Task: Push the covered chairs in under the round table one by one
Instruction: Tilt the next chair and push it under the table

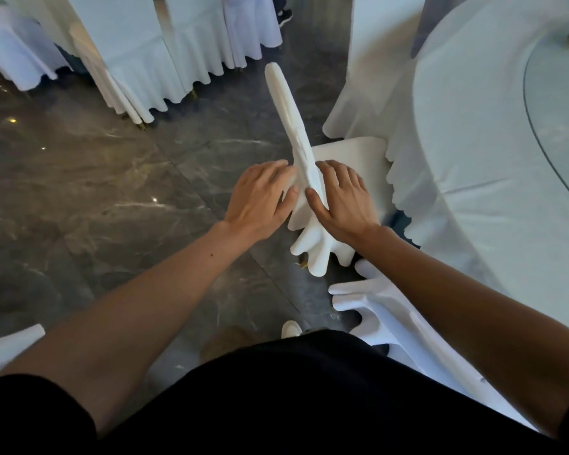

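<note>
Two hands were on the same covered chair point(288, 110), seen from straight above w/ the backrest's top edge running away from the camera. The left hand point(260, 198) lay on the outer side of the backrest, fingers close together and only lightly bent, tips touching the cover, thumb just beside the fabric. It looked like a press rather than a real grab, tbh. The right hand point(342, 200) straddled the near end of the top edge, thumb on the outer side and fingers spread wide over the seat side, so it held the backrest between thumb and fingers.

The chair stood right beside the round table point(473, 159), seat turned toward it. The seat's front edge was about at the scalloped tablecloth hem point(396, 182), w/ most of the seat out in the open. A glass turntable point(559, 133) sat on the tabletop.

Another chair in a white cover point(395, 320) was low on the right, near the person's body and partly under the right forearm. More white-covered chairs point(138, 60) stood across the dark marble floor point(112, 192), well apart from this one. A pale shoe tip point(291, 328) showed just above the black shirt.
</note>
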